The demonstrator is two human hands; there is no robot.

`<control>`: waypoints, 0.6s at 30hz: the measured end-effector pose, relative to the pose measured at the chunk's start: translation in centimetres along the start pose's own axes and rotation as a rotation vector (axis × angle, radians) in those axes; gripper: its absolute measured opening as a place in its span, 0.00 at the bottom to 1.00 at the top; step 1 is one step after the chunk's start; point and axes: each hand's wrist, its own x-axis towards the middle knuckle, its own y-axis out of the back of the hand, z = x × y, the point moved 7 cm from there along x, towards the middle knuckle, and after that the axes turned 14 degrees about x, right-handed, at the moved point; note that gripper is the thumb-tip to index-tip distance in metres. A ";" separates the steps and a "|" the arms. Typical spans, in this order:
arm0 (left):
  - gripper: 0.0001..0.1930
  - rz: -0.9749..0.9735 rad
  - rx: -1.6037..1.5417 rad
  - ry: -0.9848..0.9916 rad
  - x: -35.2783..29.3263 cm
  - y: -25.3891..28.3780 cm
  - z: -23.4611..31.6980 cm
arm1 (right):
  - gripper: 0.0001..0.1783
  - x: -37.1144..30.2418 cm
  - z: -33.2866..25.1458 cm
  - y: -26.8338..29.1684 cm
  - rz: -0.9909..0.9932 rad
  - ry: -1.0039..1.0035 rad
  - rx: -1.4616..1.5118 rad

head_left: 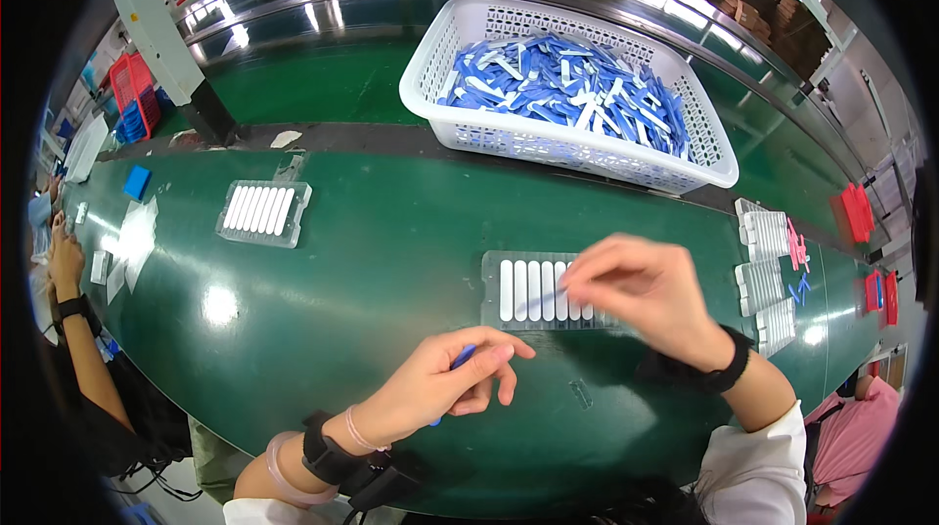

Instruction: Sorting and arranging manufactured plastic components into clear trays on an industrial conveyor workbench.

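Note:
My left hand is curled around a blue plastic strip; more blue shows below the palm. In front of me lies a clear tray with several white rounded strips side by side. My right hand hangs over the tray's right part, its fingers pinched and blurred by motion. From its fingertips a thin bluish strip reaches over the white strips, too smeared to make out fully. That hand hides the tray's right end.
Beyond the tray stands a white perforated basket heaped with blue-and-white strips. A second filled tray lies to the left. At the right are clear trays and pink pieces. Another person's hand is at far left.

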 end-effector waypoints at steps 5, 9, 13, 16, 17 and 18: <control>0.14 -0.003 -0.013 0.030 0.0 0.1 -0.2 | 0.12 -1.8 -0.8 -0.4 -0.189 0.521 -1.188; 0.14 -0.030 -0.002 0.049 0.2 0.0 -0.2 | 0.19 -4.5 0.2 -2.7 -0.171 0.556 -1.404; 0.13 -0.010 -0.004 0.039 0.1 0.4 0.1 | 0.24 -5.7 -0.4 -3.2 -0.220 0.463 -1.355; 0.13 -0.019 -0.036 0.030 0.0 0.3 0.0 | 0.36 -4.1 -0.7 -0.8 -0.205 0.251 -1.162; 0.13 0.004 -0.035 0.024 0.0 0.4 -0.1 | 0.41 -3.4 -0.3 0.5 -0.177 0.144 -1.066; 0.14 -0.036 -0.068 0.025 0.0 0.1 -0.2 | 0.46 -2.8 0.9 1.3 -0.247 0.067 -0.987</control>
